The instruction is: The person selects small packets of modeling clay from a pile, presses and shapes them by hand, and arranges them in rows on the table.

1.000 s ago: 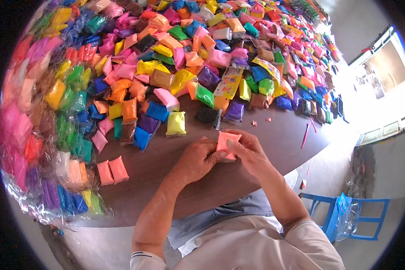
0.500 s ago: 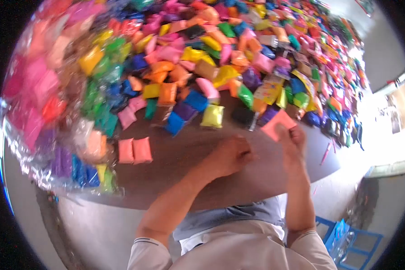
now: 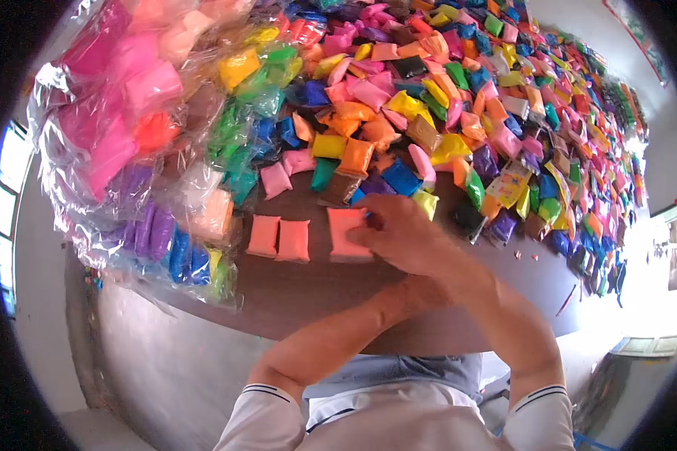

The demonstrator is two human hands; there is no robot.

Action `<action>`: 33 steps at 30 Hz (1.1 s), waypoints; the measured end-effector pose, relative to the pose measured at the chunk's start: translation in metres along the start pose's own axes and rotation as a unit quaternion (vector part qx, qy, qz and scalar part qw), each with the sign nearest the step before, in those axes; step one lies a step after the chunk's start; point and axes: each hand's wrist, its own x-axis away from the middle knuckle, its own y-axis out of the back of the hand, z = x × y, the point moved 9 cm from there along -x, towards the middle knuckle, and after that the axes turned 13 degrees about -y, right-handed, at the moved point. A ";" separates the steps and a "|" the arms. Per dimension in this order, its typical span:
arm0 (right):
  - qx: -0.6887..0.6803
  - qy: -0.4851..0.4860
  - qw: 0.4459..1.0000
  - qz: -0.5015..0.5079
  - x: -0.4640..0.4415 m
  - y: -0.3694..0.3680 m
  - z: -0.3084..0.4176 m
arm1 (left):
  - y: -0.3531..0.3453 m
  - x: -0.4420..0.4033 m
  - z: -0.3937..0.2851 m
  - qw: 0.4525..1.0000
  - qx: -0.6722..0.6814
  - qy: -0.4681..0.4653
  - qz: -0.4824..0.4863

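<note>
My right hand (image 3: 402, 234) reaches across to the left, its fingers closed on the near right edge of a salmon-pink packet (image 3: 344, 231) at the tabletop. Left of that packet lie two smaller salmon-pink packets (image 3: 278, 238) side by side. My left hand (image 3: 423, 292) is low over the table, beneath my right wrist; its fingers are hidden there. Just beyond my right hand are a yellow packet (image 3: 426, 203) and a blue packet (image 3: 401, 177) at the edge of the pile.
A large heap of colourful packets (image 3: 436, 98) covers the far side of the dark table (image 3: 308, 297). Clear plastic bags (image 3: 139, 150) full of packets bulge along the left. Small pink scraps (image 3: 517, 255) and a thin pink strip (image 3: 566, 299) lie at the right.
My right hand has carried the salmon-pink packet from the right over to the two smaller ones. My left hand is now under my right wrist. The view has swung right.
</note>
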 end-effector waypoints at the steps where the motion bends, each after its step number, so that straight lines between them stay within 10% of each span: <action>1: 0.014 0.017 1.000 -0.002 -0.008 -0.010 0.005 | 0.002 -0.003 0.001 0.996 0.084 -0.009 -0.032; 10: 0.146 0.028 0.986 -0.081 -0.019 -0.053 0.004 | 0.008 -0.006 0.010 0.932 0.238 -0.012 -0.272; 26: 0.187 0.253 0.939 -0.137 0.008 -0.069 0.022 | 0.036 0.000 0.007 0.949 0.225 0.007 -0.221; 33: 0.032 0.138 0.964 -0.227 0.042 -0.002 -0.001 | 0.031 0.002 0.007 0.930 0.286 0.070 -0.218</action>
